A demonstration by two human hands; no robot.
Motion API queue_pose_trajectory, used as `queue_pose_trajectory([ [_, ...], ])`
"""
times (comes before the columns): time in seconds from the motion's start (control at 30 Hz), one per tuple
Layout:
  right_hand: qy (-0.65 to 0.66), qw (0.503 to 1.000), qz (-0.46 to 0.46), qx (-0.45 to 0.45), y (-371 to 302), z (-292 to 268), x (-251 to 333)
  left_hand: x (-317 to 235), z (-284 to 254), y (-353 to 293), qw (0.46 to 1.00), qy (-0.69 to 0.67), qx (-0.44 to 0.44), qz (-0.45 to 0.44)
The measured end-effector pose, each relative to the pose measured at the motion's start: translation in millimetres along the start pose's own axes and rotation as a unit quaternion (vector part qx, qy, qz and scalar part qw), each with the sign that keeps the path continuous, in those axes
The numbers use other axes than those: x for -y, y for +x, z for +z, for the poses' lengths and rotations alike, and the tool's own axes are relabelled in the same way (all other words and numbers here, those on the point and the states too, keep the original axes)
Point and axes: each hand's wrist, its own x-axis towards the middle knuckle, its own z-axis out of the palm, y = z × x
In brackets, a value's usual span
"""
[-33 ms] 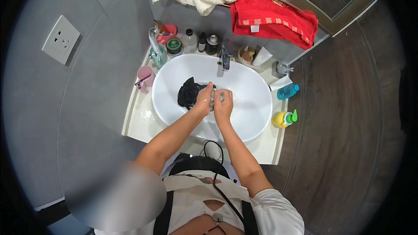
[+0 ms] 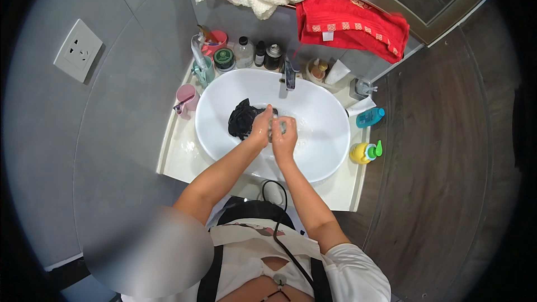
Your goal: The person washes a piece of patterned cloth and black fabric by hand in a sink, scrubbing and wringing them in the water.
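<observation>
White short-sleeved top [image 2: 358, 268] worn, overlaid by black straps [image 2: 320, 279], crossed by a thin black cable [image 2: 292, 255], black garment [image 2: 254, 210] worn at the waist.

Bathroom with washbasin [image 2: 327, 134], red towel [image 2: 358, 28]

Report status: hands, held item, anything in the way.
Left hand, right hand together over white basin; grey item between them, kind unclear. Black cloth beside left hand. Faucet clear.

Here's the black cloth [image 2: 241, 121], wet and crumpled, heaped on the left side of the white sink [image 2: 324, 128]; just beside it, a pale greyish bundle [image 2: 282, 127], partly hidden, is clasped between left hand [image 2: 260, 127] and right hand [image 2: 285, 142].
</observation>
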Motion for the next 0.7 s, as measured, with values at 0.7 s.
queue_pose_trajectory([
  [0.7,0.241,0.884,0.371,0.150,38.3,-54.0,-43.1,-6.4,-27.0,-11.0,0.934,0.293,0.101,0.176],
])
